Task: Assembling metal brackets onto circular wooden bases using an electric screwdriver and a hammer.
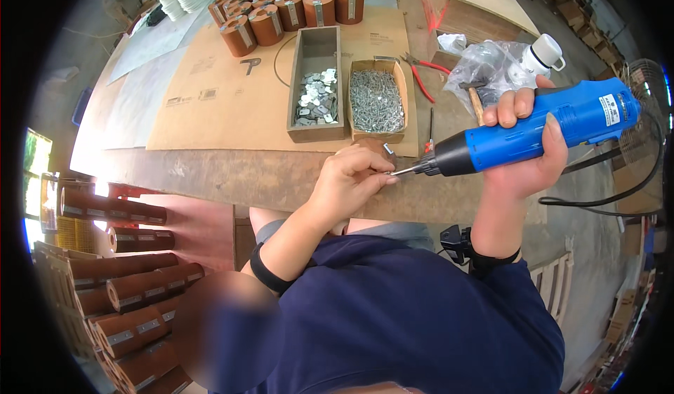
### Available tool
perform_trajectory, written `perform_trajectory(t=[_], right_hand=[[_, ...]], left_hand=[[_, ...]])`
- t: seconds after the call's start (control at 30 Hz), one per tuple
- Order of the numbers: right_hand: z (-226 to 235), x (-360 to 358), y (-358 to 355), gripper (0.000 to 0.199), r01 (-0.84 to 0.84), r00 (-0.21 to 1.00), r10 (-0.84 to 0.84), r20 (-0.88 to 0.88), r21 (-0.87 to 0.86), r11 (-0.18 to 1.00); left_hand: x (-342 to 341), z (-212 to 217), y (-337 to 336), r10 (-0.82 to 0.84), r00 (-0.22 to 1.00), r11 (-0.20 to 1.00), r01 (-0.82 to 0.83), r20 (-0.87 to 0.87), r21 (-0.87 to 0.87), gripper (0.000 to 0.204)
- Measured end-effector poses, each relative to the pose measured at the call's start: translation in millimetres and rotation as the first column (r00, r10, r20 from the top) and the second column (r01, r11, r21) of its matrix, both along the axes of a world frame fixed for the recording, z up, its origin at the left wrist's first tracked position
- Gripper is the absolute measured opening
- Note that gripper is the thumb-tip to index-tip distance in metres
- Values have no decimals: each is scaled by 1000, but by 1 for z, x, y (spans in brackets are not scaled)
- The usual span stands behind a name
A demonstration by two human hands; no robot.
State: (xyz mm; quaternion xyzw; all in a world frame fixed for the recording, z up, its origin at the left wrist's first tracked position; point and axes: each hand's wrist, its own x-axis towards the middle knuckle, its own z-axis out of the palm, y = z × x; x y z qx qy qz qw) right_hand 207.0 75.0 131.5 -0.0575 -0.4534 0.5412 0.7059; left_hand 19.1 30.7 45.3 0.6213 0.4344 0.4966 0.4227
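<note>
My right hand [526,141] is wrapped round a blue electric screwdriver [512,138] with a black nose, held sideways above the table's near edge. Its bit [405,171] points left and reaches the fingertips of my left hand [354,176]. Those fingers are pinched together at the bit's tip; a small piece between them, perhaps a screw, is too small to make out. Just beyond lies a small metal piece [388,149] on the table. A cardboard box of screws [379,133] and a wooden box [317,134] with small flat metal plates stand beyond my left hand.
Several brown cylinders [319,8] with metal strips stand at the back. Red-handled pliers [424,85], a thin screwdriver [431,131], a hammer [476,103], a plastic bag [484,64] and a white bottle [542,56] lie to the right. A black cable [597,201] hangs right. More cylinders [133,331] are stacked lower left.
</note>
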Motion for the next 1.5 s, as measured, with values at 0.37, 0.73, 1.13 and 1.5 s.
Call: perform_trajectory(t=[0.37, 0.73, 1.13, 1.5], right_hand=[[-2, -18, -8, 49, -14, 991, 0, 135, 102, 995], [-3, -37, -12, 50, -57, 984, 45, 173, 66, 996], [-23, -58, -6, 48, 91, 874, -145, 464, 137, 986], [-23, -63, -7, 47, 107, 828, -174, 533, 155, 982]], left_hand=[[-10, -3, -16, 36, 999, 999, -36, 25, -22, 12], [-12, -7, -15, 95, 969, 984, -58, -228, 166, 15], [-11, -27, -26, 154, 886, 971, -54, -438, 232, 37], [-12, -30, -25, 162, 868, 971, -55, -469, 233, 36]])
